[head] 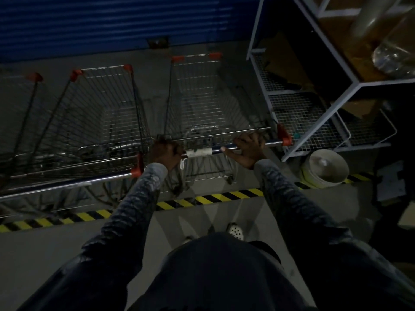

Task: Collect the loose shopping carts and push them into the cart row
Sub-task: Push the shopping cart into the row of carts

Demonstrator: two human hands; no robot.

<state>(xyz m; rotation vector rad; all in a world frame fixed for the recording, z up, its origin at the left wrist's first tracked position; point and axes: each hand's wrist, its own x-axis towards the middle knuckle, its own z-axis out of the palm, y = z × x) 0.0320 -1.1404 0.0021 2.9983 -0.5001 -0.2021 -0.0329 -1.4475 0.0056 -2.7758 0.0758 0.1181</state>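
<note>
Wire shopping cart (pixel 215 104) with orange corner caps, its handle bar (pixel 224 150) grasped by left hand (pixel 165 153) and right hand (pixel 249 151), just right of the cart row (pixel 89 122)

both arms wear long sleeves of a dark, mottled knit, grey-blue with paler flecks that look faded or dusty. the left sleeve (pixel 125 212) shows lighter patches near the cuff, which ends at the wrist in a pale ribbed band. the right sleeve (pixel 289 198) has the same speckled pattern and a similar pale cuff. the left hand (pixel 165 153) and the right hand (pixel 248 149) are bare, with no gloves. the torso is covered by a plain dark top (pixel 215 272). below it a light perforated shoe (pixel 235 231) shows.
</note>
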